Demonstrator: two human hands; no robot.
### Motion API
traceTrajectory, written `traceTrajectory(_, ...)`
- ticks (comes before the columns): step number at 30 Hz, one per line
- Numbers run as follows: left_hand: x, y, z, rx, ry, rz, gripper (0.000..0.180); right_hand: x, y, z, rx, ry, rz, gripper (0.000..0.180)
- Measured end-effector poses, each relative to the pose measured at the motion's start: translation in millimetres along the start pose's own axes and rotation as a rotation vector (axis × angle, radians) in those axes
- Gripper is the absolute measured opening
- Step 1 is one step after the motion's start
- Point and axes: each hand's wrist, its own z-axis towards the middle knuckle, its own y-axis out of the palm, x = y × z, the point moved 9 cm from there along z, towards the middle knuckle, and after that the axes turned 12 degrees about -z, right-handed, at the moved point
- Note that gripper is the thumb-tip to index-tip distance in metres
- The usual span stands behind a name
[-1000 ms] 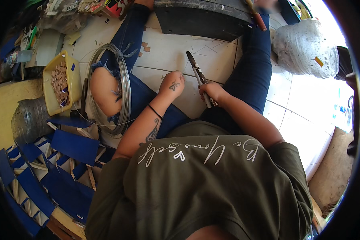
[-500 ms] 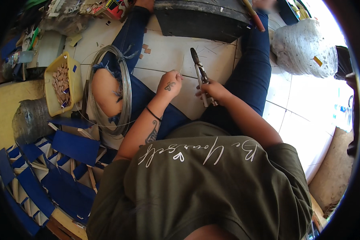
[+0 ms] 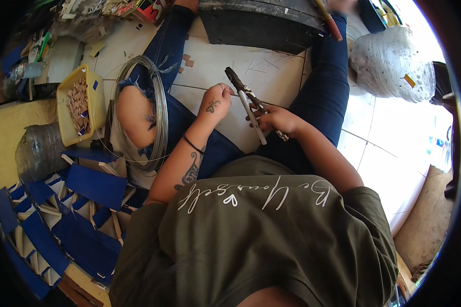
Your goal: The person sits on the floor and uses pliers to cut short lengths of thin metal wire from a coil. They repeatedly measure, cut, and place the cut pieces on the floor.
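Observation:
My left hand (image 3: 218,101) is closed, with thumb and fingers pinched on a thin wire that barely shows now. A coil of silvery wire (image 3: 161,117) hangs around my left knee, tied at its top, and a loose strand runs off its left side. My right hand (image 3: 278,121) grips worn, long-handled pliers (image 3: 235,79). Their dark jaws point up and to the left, just beyond my left fingers. One handle is pale grey, the other dark with whitish patches. Some of my right fingers are hidden behind the handles.
Straight ahead stands a black wooden box (image 3: 261,30), with short wire pieces (image 3: 269,62) on the tiles before it. Left are a yellow tub (image 3: 98,89) of small brown pieces and stacked blue panels (image 3: 97,187). A plastic-wrapped bundle (image 3: 392,64) stands right.
The pliers have swung left, their jaws coming close to my left hand. My right hand has shifted slightly with them. The wire above my left fingers no longer shows clearly.

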Motion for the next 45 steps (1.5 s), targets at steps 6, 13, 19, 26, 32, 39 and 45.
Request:
traceTrajectory(6,13,-3,-3,0.012,0.111,0.057,0.021,11,12,3,-0.091,0.061,0.090,0.030)
traceTrajectory(13,8,-3,1,0.015,0.055,0.083,0.020,21,22,7,-0.029,0.148,0.166,0.025)
traceTrajectory(19,7,-3,2,0.044,0.065,0.096,0.020,22,16,9,0.159,0.131,0.020,0.020)
traceTrajectory(26,-9,0,6,0.033,0.031,0.114,0.022,26,8,15,0.281,0.160,-0.116,0.023)
traceTrajectory(32,-13,0,6,-0.045,-0.037,0.133,0.026,4,-8,14,0.427,0.153,-0.637,0.035)
traceTrajectory(39,-20,-1,5,-0.030,-0.073,0.158,0.025,4,-16,14,0.488,0.202,-0.738,0.036)
traceTrajectory(45,-14,-1,0,-0.098,-0.140,-0.050,0.022,5,-7,12,0.110,0.039,-0.025,0.045)
